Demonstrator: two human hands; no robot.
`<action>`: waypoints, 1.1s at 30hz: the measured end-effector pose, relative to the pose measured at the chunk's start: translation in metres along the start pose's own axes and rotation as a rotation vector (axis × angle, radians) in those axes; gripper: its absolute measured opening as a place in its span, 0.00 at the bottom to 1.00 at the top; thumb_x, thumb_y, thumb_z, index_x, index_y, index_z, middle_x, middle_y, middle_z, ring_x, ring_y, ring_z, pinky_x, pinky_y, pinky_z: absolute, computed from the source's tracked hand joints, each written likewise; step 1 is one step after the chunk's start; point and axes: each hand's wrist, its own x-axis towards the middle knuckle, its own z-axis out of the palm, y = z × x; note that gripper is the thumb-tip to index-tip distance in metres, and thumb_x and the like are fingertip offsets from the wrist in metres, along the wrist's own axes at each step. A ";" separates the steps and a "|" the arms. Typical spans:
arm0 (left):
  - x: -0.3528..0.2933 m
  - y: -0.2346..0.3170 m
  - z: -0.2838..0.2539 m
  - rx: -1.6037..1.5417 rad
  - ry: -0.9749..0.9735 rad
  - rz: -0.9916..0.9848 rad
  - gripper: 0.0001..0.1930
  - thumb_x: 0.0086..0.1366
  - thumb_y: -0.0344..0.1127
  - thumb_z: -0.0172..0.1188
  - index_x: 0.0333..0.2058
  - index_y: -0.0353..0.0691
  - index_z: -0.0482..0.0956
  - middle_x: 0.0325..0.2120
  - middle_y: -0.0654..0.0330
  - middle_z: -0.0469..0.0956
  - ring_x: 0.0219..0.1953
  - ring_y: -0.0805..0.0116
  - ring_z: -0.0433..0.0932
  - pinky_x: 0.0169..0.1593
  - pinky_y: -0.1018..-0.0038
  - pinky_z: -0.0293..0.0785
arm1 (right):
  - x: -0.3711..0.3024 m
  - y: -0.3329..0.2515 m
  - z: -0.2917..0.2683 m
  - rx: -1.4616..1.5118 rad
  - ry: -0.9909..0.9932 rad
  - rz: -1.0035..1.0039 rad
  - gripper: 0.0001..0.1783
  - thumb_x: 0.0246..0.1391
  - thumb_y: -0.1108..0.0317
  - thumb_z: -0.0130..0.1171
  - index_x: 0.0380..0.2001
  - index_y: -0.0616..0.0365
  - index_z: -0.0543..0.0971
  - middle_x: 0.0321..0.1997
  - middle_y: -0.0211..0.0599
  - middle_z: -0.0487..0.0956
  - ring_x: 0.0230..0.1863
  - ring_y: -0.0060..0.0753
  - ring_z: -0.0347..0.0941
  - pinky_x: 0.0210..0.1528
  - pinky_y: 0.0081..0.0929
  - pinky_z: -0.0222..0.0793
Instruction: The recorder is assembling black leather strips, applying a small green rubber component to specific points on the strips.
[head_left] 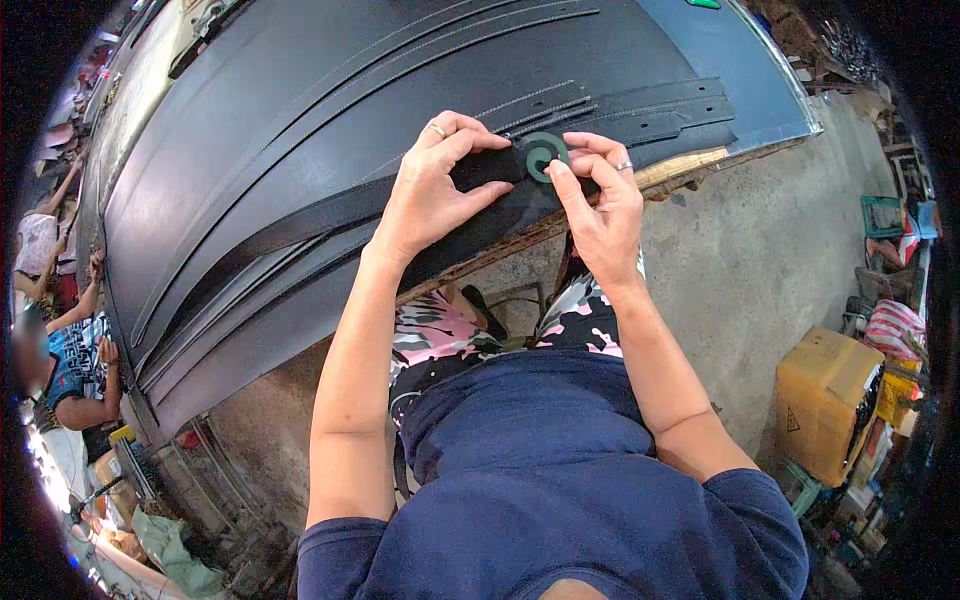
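left hand [432, 182] holding strap [487, 169], right hand [603, 205] pinching disc [542, 147], lettered shirt [80, 352]

From here I count two hands, one left hand [437, 180] and one right hand [606, 218], near one table's [740, 70] front edge, one finger ring [437, 128] on each; one green disc [534, 155]; one cardboard box [822, 405]; at least two people [75, 355] beyond the left edge; overlapping straps [330, 208], uncountable.

Head view: wide fisheye, worn on the person's head, facing steeply down. Navy shirt [520, 470] nearest, across lower centre; left hand [433, 185] and right hand [606, 215] farther off, upper centre. Black work surface [205, 130] reaches beyond them; concrete floor [700, 265] farther below. Straight edges bow toward rim.
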 end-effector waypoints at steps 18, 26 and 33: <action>-0.001 -0.002 0.000 0.007 0.011 0.006 0.21 0.44 0.29 0.73 0.40 0.40 0.83 0.39 0.58 0.77 0.45 0.62 0.76 0.50 0.71 0.72 | 0.000 -0.002 0.002 -0.083 -0.009 -0.034 0.07 0.50 0.74 0.66 0.25 0.64 0.78 0.43 0.44 0.76 0.48 0.38 0.72 0.49 0.30 0.68; -0.003 -0.001 0.002 -0.006 0.036 0.018 0.20 0.43 0.28 0.74 0.38 0.39 0.82 0.39 0.58 0.77 0.45 0.62 0.76 0.50 0.71 0.72 | -0.001 -0.002 0.002 -0.045 0.043 0.006 0.06 0.51 0.74 0.65 0.24 0.64 0.77 0.41 0.43 0.76 0.48 0.35 0.73 0.48 0.29 0.67; -0.003 0.000 0.004 -0.004 0.045 0.028 0.19 0.43 0.27 0.74 0.38 0.39 0.81 0.39 0.58 0.77 0.45 0.62 0.76 0.50 0.71 0.72 | -0.003 -0.002 0.002 0.008 0.029 0.020 0.07 0.49 0.76 0.65 0.24 0.64 0.76 0.42 0.43 0.76 0.44 0.33 0.73 0.46 0.28 0.68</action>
